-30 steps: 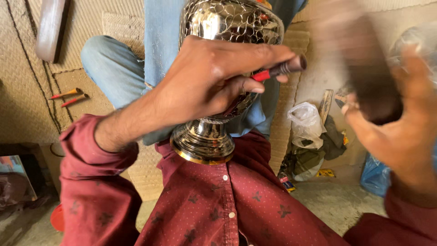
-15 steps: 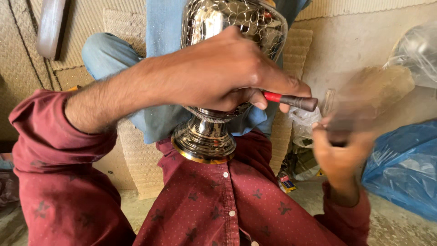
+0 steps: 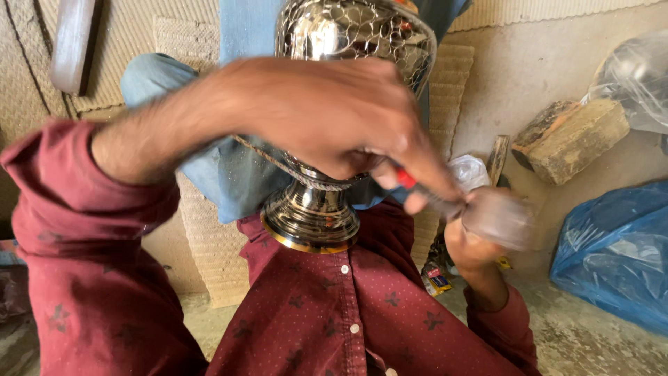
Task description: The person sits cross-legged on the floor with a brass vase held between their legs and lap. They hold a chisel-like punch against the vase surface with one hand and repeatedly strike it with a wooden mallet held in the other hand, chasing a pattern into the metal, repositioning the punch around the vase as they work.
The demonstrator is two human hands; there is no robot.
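the polished metal urn (image 3: 334, 104) lies propped foot-first against the person's chest, its flared gold-rimmed foot (image 3: 306, 223) touching the dark red shirt (image 3: 334, 306), its patterned body pointing away over the blue-clad legs (image 3: 209, 160).

left hand (image 3: 327, 118): arched over the urn's neck, fingers curled shut round a thin red-handled tool (image 3: 407, 179), tip aimed toward the right side. right hand (image 3: 480, 237): raised just beside that tip, closed round a blurred pale object (image 3: 501, 216), likely a striking block; too motion-smeared to identify, and the grip is judged closed, not clearly seen.

judgement on technique: keep the foot braced firm against the chest so the urn cannot roll; hold the tool steady at one angle; strike light and square, since a slip would score the mirror finish.

surroundings: woven straw matting (image 3: 125, 42) covers the wall and floor at the left edge; bare concrete floor (image 3: 591, 348) at the lower right corner. a crumpled blue plastic sheet (image 3: 612, 244) sits at the right edge, a rough wooden block (image 3: 570, 139) above it, clear plastic wrap (image 3: 637, 76) in the upper right corner. small tools and packets lie near the right forearm, unclear.
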